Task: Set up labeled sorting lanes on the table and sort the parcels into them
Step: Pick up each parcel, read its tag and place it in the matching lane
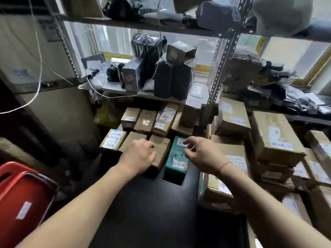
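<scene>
Hands over the teal box

Parcels crowd the dark bench [143, 212], and the teal box [176, 155] at its far edge serves as the landmark. It carries a white handwritten label on its near end and a printed sticker on its far end. The right hand [200, 154] hovers just right of the teal box, fingers loosely curled over its top; whether they touch it cannot be told, and it grips nothing. The left hand [138, 154] lies just left of the teal box, fingers bent down onto the brown box [159, 151] that stands against it, resting rather than clasping. Behind the teal box stand rows of more cardboard boxes [146, 120], some labelled. Right of it, bigger cartons [274, 138] are stacked. Above and behind it, a shelf [125, 91] holds black-wrapped parcels [170, 81]. Far left of it sits a red crate [23, 199].
</scene>
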### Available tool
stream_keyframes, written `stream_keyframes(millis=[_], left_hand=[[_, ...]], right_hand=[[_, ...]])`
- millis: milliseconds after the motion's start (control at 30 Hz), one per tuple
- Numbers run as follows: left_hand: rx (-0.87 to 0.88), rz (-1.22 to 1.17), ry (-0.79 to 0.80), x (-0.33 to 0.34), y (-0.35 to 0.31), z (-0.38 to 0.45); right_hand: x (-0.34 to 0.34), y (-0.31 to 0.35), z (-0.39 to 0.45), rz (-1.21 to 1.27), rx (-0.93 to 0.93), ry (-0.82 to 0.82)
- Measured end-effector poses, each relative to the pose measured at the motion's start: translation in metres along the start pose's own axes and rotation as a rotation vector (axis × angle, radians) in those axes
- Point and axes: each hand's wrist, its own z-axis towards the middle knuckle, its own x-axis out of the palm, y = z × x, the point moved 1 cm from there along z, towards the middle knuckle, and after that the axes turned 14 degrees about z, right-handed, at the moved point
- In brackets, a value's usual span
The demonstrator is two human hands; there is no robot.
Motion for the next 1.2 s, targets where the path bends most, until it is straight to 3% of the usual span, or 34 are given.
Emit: stream_keyframes(millis=[167,367,700,1200], left_hand=[[0.04,-0.006,0.03,0.005,0.071,0.047],[0.044,-0.025,0.131,0.027,0.104,0.107],[-0.015,-0.048,0.226,0.066,0.118,0.206],[0.068,-0.263,0.364,0.147,0.102,0.32]], right_hand=[[0.052,0.029,0.052,0.026,0.147,-0.039],[0.098,0.029,0.111,0.077,0.28,-0.024],[0.128,-0.017,0.221,0.158,0.391,-0.038],[0.162,-0.066,0.296,0.267,0.613,-0.106]])
